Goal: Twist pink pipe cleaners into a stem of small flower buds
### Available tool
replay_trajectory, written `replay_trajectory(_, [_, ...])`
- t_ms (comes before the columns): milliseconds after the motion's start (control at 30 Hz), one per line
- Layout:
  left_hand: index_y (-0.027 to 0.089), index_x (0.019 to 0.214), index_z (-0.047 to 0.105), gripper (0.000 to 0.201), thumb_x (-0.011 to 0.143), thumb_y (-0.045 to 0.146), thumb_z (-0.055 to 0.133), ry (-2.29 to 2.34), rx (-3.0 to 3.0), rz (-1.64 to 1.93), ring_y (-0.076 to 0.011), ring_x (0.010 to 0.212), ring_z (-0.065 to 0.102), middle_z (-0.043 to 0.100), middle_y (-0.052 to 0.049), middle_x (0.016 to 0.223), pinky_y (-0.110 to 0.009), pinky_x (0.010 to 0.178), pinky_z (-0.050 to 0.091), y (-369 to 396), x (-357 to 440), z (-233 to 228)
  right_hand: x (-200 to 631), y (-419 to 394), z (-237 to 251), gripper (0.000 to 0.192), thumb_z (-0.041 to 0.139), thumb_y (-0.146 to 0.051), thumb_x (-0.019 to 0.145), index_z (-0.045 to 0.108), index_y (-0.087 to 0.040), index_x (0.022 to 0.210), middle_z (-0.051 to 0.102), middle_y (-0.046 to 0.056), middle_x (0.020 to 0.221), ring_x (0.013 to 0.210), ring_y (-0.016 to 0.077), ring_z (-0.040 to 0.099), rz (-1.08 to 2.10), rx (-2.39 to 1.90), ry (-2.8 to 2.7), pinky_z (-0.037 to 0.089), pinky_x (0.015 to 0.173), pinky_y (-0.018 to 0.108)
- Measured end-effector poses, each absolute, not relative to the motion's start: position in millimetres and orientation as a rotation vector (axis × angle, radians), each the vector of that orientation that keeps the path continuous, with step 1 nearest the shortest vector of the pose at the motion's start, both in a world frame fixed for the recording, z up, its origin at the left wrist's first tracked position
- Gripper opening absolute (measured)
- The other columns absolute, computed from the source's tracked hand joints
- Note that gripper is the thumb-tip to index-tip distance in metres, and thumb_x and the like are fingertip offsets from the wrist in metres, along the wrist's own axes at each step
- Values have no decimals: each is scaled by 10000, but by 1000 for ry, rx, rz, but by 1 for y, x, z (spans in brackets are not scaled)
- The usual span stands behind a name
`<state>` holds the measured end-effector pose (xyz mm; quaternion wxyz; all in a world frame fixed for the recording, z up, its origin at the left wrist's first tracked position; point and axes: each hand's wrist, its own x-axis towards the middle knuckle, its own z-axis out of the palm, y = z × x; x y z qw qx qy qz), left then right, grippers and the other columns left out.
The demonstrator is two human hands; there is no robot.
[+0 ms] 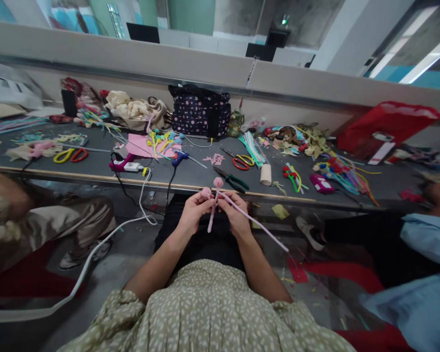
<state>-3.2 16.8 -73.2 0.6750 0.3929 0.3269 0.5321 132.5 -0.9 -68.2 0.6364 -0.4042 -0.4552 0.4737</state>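
In front of my lap, at the table's edge, both hands hold pink pipe cleaners. My left hand (193, 211) is closed, its fingertips pinching a pink stem beside a small curled pink bud. My right hand (235, 211) pinches the same work from the other side. A second round pink bud (218, 183) stands up between the hands, and a short stem end hangs below. One long pink pipe cleaner (258, 225) runs from my right fingers down to the right, over the floor. Where the stems cross, my fingertips partly hide them.
On the dark table (201, 178) beyond lie green-handled pliers (231, 179), red-and-yellow scissors (243, 161), a blue glue gun (179, 157) and a cardboard tube (266, 174). A white cable (86, 266) crosses at the left. People sit on both sides.
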Motion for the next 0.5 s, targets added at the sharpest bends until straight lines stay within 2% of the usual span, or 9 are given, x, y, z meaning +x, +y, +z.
replay_trajectory(133, [133,787,679,260,611,258,823,730,943,1091,-146,656,650,678,-38,727,-249,604,539,15,-2,-74,132,-2,-67,173,716,-295,725,681,-210,871,656,-18,767,595,93,534,1075,-902,-1028,464,575,227])
replay_trajectory(300, [141,719,667,246,577,252,835,762,941,1112,-135,611,639,664,-22,663,-227,568,520,15,1,-75,132,0,-68,219,719,-337,731,669,-207,900,640,-19,762,586,91,515,1078,-931,-1020,421,533,212])
replay_trajectory(500, [139,699,668,266,640,361,800,804,918,1089,-93,526,564,640,-10,626,-236,567,520,13,3,-77,130,2,-69,198,701,-363,749,666,-169,763,592,-21,657,564,94,490,1023,-968,-1034,419,552,232])
